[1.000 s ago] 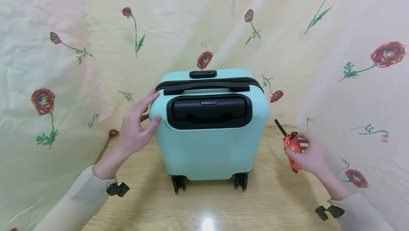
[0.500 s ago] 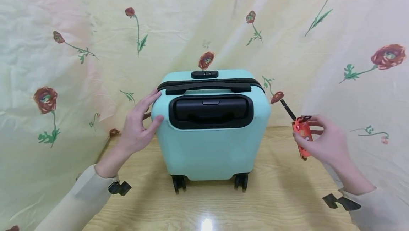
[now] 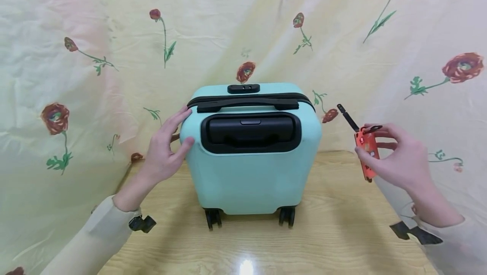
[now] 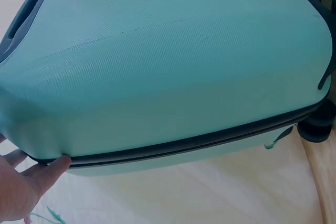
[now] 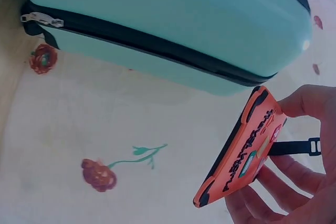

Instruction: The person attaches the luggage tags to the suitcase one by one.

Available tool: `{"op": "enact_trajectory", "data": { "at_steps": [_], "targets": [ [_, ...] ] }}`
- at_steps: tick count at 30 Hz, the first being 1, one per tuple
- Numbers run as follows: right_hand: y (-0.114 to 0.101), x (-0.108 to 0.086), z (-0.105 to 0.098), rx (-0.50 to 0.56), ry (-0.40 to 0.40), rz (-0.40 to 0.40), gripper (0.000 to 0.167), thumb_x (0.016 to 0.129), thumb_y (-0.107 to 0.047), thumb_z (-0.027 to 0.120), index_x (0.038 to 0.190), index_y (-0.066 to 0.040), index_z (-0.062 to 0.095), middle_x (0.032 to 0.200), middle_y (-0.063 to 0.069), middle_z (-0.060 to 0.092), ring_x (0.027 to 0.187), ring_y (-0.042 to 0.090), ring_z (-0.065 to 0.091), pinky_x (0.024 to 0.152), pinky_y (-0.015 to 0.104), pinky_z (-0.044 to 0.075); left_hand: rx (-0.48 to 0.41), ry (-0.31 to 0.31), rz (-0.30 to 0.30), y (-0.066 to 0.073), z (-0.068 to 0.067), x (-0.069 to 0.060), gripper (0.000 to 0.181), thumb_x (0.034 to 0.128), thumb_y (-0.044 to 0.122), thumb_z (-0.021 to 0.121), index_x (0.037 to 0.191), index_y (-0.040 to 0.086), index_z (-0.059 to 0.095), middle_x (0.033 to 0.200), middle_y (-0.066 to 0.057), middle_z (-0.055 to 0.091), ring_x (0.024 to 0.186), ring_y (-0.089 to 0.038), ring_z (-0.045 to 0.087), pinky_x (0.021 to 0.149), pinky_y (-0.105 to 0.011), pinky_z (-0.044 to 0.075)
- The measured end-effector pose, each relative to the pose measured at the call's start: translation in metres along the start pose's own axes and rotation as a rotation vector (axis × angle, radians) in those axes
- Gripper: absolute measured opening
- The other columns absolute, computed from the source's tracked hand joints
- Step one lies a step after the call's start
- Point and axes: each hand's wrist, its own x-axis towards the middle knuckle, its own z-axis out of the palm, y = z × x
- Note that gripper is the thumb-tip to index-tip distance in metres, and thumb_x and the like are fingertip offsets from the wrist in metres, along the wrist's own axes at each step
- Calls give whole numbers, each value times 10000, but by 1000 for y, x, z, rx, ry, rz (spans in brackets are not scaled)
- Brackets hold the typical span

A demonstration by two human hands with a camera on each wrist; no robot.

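A mint-green suitcase [image 3: 251, 182] stands upright on its wheels, its black carry handle [image 3: 247, 103] and recessed pull handle [image 3: 251, 129] facing me. My left hand [image 3: 161, 152] rests on its upper left corner, thumb on the front face and fingers along the side. Up close in the left wrist view, fingertips [image 4: 58, 166] touch the shell near the black zipper [image 4: 184, 142]. To the right of the suitcase, and apart from it in the head view, my right hand [image 3: 405, 161] pinches an orange-red luggage tag [image 3: 367, 152] between thumb and fingers. The tag's black strap [image 3: 348, 118] sticks out up-left.
The suitcase stands on a wooden tabletop [image 3: 247, 241]. Floral cloth [image 3: 228, 21] hangs close behind it and down both sides. A metal zipper pull [image 5: 42, 19] shows low on the suitcase's right side in the right wrist view. A black combination lock [image 3: 243, 88] sits on top.
My right hand has lifted the luggage tag and carried it up and to the right, away from the suitcase. The left hand stays at the suitcase corner.
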Motion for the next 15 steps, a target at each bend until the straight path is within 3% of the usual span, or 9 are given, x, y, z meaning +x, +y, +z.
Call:
{"op": "enact_trajectory", "data": {
  "at_steps": [9,15],
  "targets": [
    [-36,15,-9,60,9,-174,591,672,122,894,1226,-11,735,1176,-321,682,978,-114,646,848,-17,482,6,-4,2,0,-1,1,624,980,62,686,1578,103,516,1663,-138,473,1473,-362,544,886,-551,633],
    [-63,30,-13,75,3,-270,575,616,167,894,1151,12,747,1191,-314,699,968,-113,670,854,0,498,14,-12,-16,2,-2,1,636,973,47,692,1580,114,515,1665,-131,472,1462,-365,555,892,-552,632]
  ]
}}
